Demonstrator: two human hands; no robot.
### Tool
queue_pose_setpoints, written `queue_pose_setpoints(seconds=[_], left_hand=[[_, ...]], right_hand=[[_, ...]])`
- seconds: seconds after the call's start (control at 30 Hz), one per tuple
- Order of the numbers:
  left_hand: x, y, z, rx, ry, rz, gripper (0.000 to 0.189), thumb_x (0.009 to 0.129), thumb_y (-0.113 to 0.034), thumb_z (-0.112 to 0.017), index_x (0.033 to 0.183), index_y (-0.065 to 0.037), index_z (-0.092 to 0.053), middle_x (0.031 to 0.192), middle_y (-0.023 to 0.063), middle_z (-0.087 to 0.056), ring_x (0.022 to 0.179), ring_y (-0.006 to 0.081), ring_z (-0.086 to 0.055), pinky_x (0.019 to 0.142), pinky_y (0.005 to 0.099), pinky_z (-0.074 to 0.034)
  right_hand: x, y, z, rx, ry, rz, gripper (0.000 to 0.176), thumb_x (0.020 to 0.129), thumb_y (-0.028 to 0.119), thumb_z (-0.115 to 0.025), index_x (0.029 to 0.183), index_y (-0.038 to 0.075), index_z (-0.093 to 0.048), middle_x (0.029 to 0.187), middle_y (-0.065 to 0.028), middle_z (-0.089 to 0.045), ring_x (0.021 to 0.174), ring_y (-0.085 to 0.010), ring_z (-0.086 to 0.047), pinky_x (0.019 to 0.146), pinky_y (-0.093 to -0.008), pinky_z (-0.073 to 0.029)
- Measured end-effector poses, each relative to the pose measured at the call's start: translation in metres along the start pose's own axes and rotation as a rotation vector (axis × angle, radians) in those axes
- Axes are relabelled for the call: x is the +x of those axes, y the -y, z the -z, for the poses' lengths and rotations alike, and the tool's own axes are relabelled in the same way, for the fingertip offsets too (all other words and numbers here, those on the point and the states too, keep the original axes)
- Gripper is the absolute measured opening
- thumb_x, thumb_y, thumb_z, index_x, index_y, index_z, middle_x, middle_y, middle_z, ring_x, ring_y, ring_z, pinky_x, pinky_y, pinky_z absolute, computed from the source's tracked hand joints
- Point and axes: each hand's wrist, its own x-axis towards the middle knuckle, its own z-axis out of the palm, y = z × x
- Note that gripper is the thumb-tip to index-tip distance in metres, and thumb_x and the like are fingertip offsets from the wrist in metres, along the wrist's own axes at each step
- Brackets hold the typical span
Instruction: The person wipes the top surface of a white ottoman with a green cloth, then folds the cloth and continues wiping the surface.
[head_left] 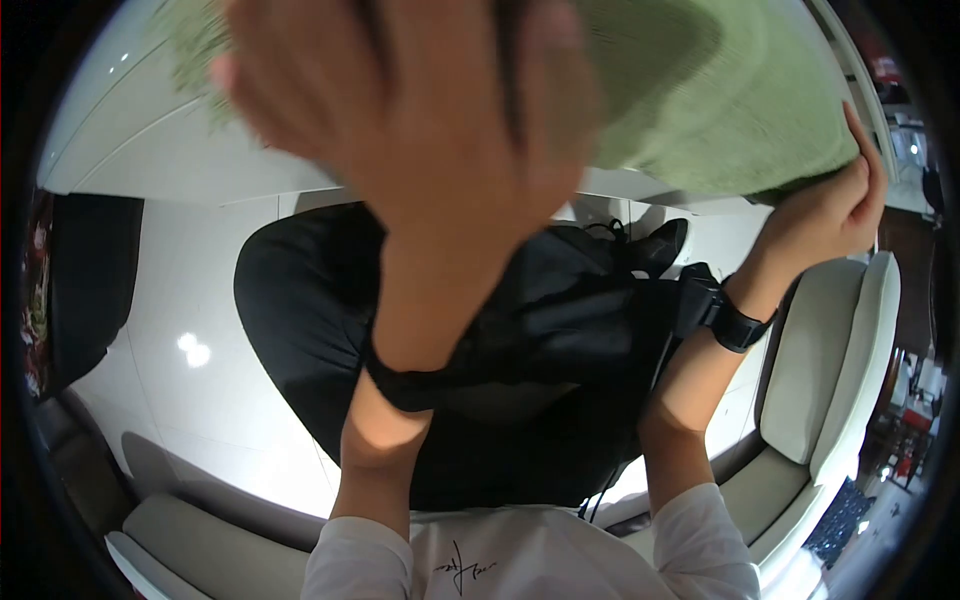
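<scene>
Holding green cloth (740,120) by its edge, right hand (825,212), at white table (130,150), left hand (430,120) blurred, grip unclear

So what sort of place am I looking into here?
Indoors, perhaps a home dining area or a small shop; I can't tell which. A white table with a green cloth, padded seats and a glossy tiled floor suggest it.

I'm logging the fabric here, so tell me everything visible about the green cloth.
The green cloth is pale and fuzzy, shaggier at left. It lies over a white table, its lower right edge rounded, its top out of frame. The right hand touches that edge; the blurred left hand hides the middle, contact unclear.
</scene>
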Motion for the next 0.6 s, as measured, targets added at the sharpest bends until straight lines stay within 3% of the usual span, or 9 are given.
queue_pose_setpoints(seconds=[0.17,0.23,0.3,0.37,0.4,0.5,0.6], left_hand=[[-0.007,0.031,-0.002,0.181,0.009,-0.157,0.039,0.102,-0.025,-0.038,0.121,0.002,-0.059,0.12,0.0205,-0.06,0.12,0.04,-0.054,0.109,0.0607,-0.035],[-0.007,0.039,0.001,0.112,0.001,-0.089,0.039,0.104,-0.027,-0.038,0.122,0.0,-0.059,0.119,0.0185,-0.06,0.12,0.0374,-0.053,0.108,0.0578,-0.035],[-0.007,0.05,0.012,-0.083,-0.01,0.111,0.039,0.11,-0.034,-0.039,0.128,-0.005,-0.058,0.117,0.0123,-0.058,0.117,0.0279,-0.051,0.102,0.0478,-0.036],[-0.002,0.041,0.015,-0.063,-0.007,0.102,0.038,0.11,-0.034,-0.041,0.128,-0.005,-0.058,0.117,0.0115,-0.058,0.114,0.0284,-0.052,0.101,0.0478,-0.037],[-0.001,0.039,0.016,-0.048,-0.004,0.098,0.037,0.11,-0.034,-0.041,0.128,-0.005,-0.057,0.117,0.0111,-0.058,0.112,0.0286,-0.053,0.1,0.0478,-0.037],[-0.007,0.022,0.006,0.057,-0.003,0.024,0.037,0.109,-0.031,-0.04,0.127,-0.004,-0.058,0.116,0.0128,-0.059,0.112,0.0305,-0.054,0.101,0.0491,-0.038],[-0.01,0.001,0.002,0.053,0.009,-0.024,0.038,0.107,-0.028,-0.038,0.126,-0.001,-0.058,0.118,0.0151,-0.059,0.116,0.0334,-0.053,0.104,0.0508,-0.037]], right_hand=[[-0.008,0.012,-0.004,0.026,0.008,-0.057,0.033,0.099,0.008,-0.045,0.107,-0.002,-0.076,0.108,-0.0105,-0.078,0.09,-0.0172,-0.07,0.086,-0.0281,-0.053],[-0.014,0.026,-0.014,0.058,0.024,0.054,0.032,0.099,0.008,-0.046,0.109,0.0,-0.075,0.109,-0.0096,-0.077,0.092,-0.0173,-0.069,0.087,-0.0283,-0.051],[-0.019,0.038,-0.022,0.06,0.038,0.153,0.032,0.099,0.008,-0.047,0.111,0.0,-0.075,0.11,-0.0097,-0.077,0.094,-0.0177,-0.068,0.088,-0.0287,-0.05],[-0.022,0.048,-0.028,0.041,0.051,0.241,0.033,0.099,0.008,-0.046,0.113,-0.002,-0.074,0.111,-0.0107,-0.076,0.096,-0.0185,-0.068,0.09,-0.0293,-0.05],[-0.023,0.051,-0.027,0.041,0.069,0.22,0.034,0.1,0.008,-0.045,0.114,-0.005,-0.072,0.116,-0.0129,-0.076,0.102,-0.0193,-0.069,0.095,-0.0296,-0.05],[-0.015,0.019,-0.018,0.031,0.024,0.198,0.033,0.098,0.009,-0.046,0.111,0.002,-0.076,0.106,-0.0082,-0.076,0.09,-0.0175,-0.067,0.085,-0.0285,-0.049],[-0.008,0.0,-0.007,0.075,-0.02,0.019,0.036,0.099,0.011,-0.043,0.11,0.002,-0.077,0.104,-0.0078,-0.077,0.086,-0.0166,-0.067,0.082,-0.0275,-0.05]])
